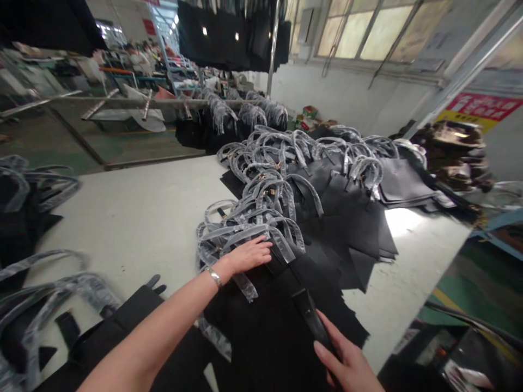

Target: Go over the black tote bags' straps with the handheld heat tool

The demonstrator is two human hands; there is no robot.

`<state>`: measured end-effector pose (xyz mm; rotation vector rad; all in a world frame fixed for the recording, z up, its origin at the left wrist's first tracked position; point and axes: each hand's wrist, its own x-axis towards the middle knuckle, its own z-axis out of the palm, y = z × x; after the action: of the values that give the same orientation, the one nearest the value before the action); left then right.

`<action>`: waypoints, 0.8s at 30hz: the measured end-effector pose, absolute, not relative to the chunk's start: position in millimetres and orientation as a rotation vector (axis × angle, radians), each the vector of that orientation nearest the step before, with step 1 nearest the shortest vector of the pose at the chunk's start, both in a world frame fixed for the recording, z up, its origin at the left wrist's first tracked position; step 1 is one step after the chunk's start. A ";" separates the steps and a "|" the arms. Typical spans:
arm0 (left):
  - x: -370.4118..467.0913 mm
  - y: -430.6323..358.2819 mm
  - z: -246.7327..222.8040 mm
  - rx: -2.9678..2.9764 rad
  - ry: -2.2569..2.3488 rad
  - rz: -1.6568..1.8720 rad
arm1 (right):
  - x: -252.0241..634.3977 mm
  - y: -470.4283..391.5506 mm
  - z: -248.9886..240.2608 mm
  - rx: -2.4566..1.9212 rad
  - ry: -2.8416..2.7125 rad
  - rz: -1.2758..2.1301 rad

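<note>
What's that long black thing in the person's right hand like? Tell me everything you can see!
The long black thing is slim, with a squared-off far end and a tiny pale spot near it. It looks smooth and slightly shiny, maybe plastic or leather. It slants across the picture above black sheets, its squared end pointing away from the person. The right hand grips its near part, hiding some of it. I can't tell whether it touches the sheets.

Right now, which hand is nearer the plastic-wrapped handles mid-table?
Left. The left hand rests at the handles; the right hand is apart, at the picture's lower right.
</note>
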<state>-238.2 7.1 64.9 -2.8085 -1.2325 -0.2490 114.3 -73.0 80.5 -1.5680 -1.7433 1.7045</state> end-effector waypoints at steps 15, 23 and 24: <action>-190.2 -32.7 118.8 -2.907 -0.837 0.041 | 123.4 -67.9 59.8 -1.576 -1.751 1.752; -202.7 -27.4 112.8 -2.626 -1.363 -0.017 | 118.1 -70.6 59.7 -1.561 -1.779 1.708; -206.6 -24.1 108.9 -2.599 -1.453 -0.016 | 116.7 -70.4 61.0 -1.560 -1.797 1.700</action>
<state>-206.6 -24.1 108.9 -2.5991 -1.4534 -0.0158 116.7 -70.4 61.0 -1.5599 -1.7974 1.7003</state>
